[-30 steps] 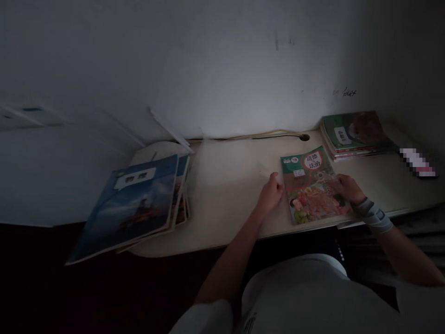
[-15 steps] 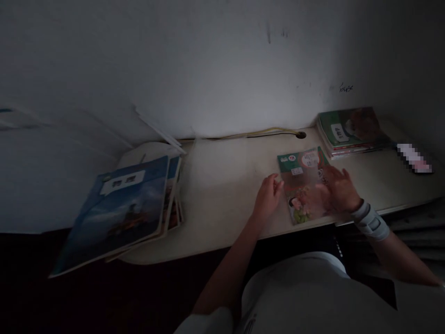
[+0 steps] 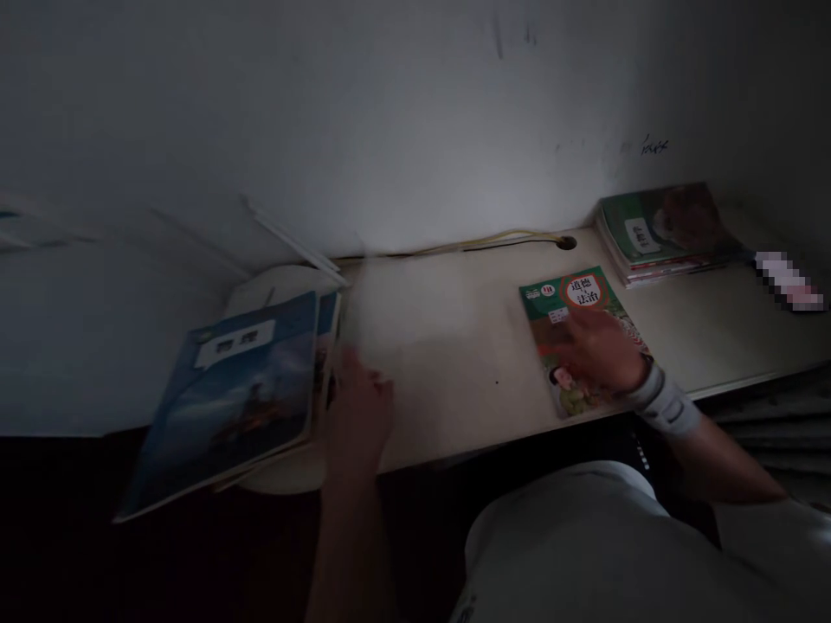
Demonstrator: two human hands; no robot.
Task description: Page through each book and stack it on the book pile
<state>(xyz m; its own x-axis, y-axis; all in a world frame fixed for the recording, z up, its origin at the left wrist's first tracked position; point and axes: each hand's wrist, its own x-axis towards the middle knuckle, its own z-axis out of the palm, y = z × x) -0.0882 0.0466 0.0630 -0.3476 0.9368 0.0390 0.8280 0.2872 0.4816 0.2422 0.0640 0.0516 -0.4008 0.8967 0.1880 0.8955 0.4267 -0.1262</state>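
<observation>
A green and red textbook (image 3: 542,329) with a round title patch lies on the pale desk near its front edge. My right hand (image 3: 601,350), with a wide grey band at the wrist, is over this book, and its fingers are smeared by motion. My left hand (image 3: 358,407) is beside the right edge of a stack of blue-covered textbooks (image 3: 240,407) at the desk's left end. It is blurred too, and whether it touches the stack is unclear. The lower left corner of the top blue book juts out past the desk.
A second stack of books (image 3: 675,229) with a green cover on top stands at the back right. Right of it lies a phone-like object (image 3: 787,281), partly pixelated. A yellow cable (image 3: 480,242) runs along the wall into a round hole. The desk (image 3: 447,381) meets a white wall.
My left hand has moved left from the green textbook to the blue stack. My right hand has shifted left over the green textbook, uncovering its round title patch.
</observation>
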